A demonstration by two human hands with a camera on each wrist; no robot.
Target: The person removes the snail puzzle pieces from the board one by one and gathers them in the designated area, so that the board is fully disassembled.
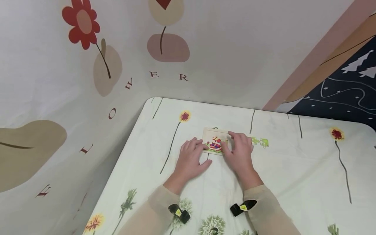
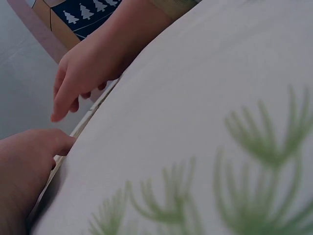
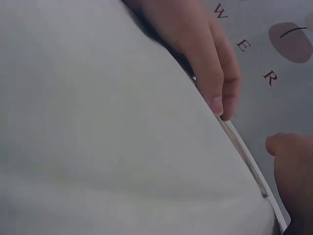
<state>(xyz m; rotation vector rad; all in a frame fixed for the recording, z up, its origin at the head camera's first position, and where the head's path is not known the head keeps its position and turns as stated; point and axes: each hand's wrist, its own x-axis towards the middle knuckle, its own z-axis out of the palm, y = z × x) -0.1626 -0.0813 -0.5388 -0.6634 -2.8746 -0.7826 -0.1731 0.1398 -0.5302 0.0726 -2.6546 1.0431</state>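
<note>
A shallow wooden puzzle board (image 1: 210,133) lies on the table, with a colourful picture (image 1: 215,144) partly filling it. My left hand (image 1: 191,158) rests at the board's left side, fingers extended over its lower left edge and thumb spread apart. In the right wrist view that left hand (image 3: 205,58) reaches down to the board's edge. Over the board's right side is my right hand (image 1: 239,153), index finger near the upper right corner and thumb above the picture. No piece shows between its fingers in the left wrist view. The fingers partly cover the board.
Green puzzle pieces (image 1: 263,142) lie just right of the right hand. Another small piece (image 1: 215,128) peeks out behind the board's far edge. A white flower-print cloth (image 1: 299,169) covers the table, and a printed fabric wall (image 1: 223,65) rises behind it.
</note>
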